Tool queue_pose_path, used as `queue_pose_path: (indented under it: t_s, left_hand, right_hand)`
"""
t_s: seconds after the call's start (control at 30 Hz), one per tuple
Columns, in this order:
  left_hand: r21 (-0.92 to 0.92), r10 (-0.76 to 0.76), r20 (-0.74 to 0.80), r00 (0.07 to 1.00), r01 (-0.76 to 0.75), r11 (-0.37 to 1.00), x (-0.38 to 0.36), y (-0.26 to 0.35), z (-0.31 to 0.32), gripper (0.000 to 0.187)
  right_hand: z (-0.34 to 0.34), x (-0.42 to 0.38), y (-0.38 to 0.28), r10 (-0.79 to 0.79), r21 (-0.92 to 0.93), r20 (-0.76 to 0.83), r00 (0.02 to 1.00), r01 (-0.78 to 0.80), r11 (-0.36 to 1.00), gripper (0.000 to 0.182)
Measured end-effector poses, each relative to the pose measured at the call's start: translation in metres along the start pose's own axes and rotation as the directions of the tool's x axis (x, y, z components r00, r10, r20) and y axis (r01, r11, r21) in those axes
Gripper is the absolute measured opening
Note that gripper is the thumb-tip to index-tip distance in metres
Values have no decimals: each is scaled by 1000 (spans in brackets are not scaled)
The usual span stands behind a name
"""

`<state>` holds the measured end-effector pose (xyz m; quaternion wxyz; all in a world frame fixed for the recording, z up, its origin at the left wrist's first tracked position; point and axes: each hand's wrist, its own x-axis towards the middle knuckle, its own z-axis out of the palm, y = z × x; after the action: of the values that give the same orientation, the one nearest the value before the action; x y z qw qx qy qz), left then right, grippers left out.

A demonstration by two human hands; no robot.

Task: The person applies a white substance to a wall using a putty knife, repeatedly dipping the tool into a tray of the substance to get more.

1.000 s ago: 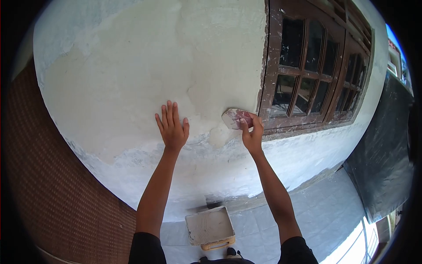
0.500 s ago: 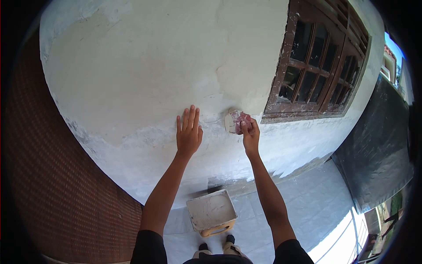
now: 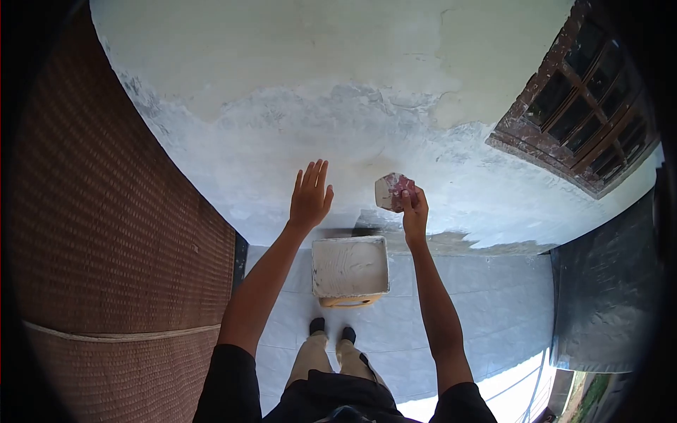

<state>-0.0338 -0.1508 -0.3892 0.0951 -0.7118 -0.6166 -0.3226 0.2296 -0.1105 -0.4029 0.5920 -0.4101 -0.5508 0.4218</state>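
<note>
My right hand [image 3: 417,215] grips a flat reddish putty spreader [image 3: 390,192], thumb across its near face. White putty coats much of its left side. The spreader overlaps the lower part of the patchy white wall [image 3: 282,134] in this view. To the left, my left hand [image 3: 308,203] is held flat in front of the wall, fingers stretched upward, holding nothing. Below and between both hands stands a rectangular tray [image 3: 315,271] with a layer of pale putty in it. Under the tray shows part of a yellowish stool [image 3: 350,302].
A brown window [image 3: 575,120] with paint-spattered frame is at upper right. Woven brown matting [image 3: 127,233] lines the left side. Grey sheeting [image 3: 486,303] covers the ground; a dark sheet [image 3: 599,296] hangs at right. My feet [image 3: 317,325] stand below the tray.
The view has tilted down, so the window sits farther right and the tray higher in view. My right hand still grips the spreader; my left hand stays open.
</note>
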Motion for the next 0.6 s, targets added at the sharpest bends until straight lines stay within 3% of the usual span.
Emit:
queue_pose_path:
  t_s: [0.27, 0.47, 0.6]
  left_hand:
    - [-174, -325, 216, 921, 364, 915, -165, -23, 65, 46]
    - [-199, -468, 330, 820, 544, 815, -283, -26, 111, 45]
    - [-200, -547, 459, 700, 682, 704, -339, -26, 137, 44]
  right_hand:
    - [-23, -84, 114, 329, -111, 116, 937, -317, 942, 25]
    - [-48, -144, 202, 439, -324, 107, 892, -387, 863, 27]
    - [-55, -170, 227, 529, -469, 120, 840, -422, 776, 28]
